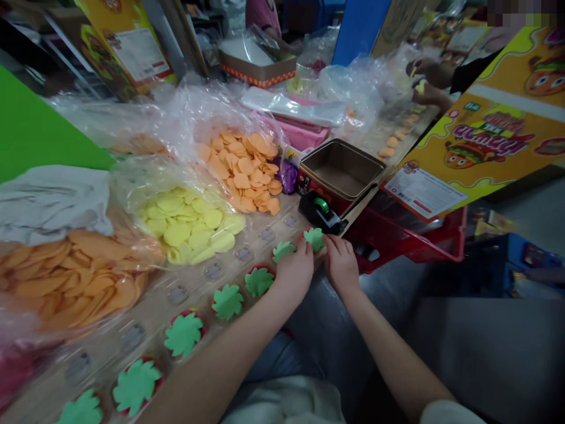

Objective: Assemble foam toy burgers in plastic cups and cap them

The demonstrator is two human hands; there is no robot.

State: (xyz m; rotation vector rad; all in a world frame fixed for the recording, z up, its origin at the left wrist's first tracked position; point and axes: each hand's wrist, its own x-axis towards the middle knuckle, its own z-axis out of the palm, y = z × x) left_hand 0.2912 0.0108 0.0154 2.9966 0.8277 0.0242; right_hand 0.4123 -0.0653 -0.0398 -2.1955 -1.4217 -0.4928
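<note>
The left hand (295,273) and right hand (341,265) stand close together, fingertips at a scalloped green foam piece (314,238), the last in a row along the table edge (145,300). (Whether either hand grips it cannot be told; the fingers hide its underside.) The red backing (304,232) is mostly hidden.

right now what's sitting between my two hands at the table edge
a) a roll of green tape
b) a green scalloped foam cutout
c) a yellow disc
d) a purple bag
B: the green scalloped foam cutout lies at the fingertips, between the left hand and the right hand.
</note>
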